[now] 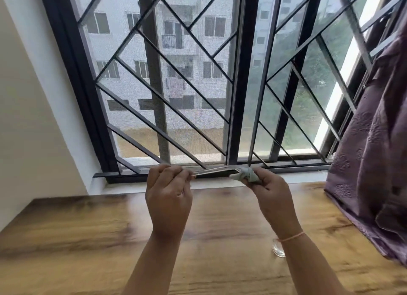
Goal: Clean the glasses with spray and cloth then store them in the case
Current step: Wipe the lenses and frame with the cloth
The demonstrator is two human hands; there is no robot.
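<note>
— Glasses?
— Edge-on above the desk, pinched at the nine o'clock end by left grip.
— Right grip?
— Curled round the cloth at the three o'clock end. Possibly a bottle at five o'clock.

Barred window, purple curtain

Wooden desk, brown grain, set against a white sill. Dark-framed window with diagonal grille; daylight, pale apartment block outside. Purple embossed curtain at right; cream wall at left.
</note>
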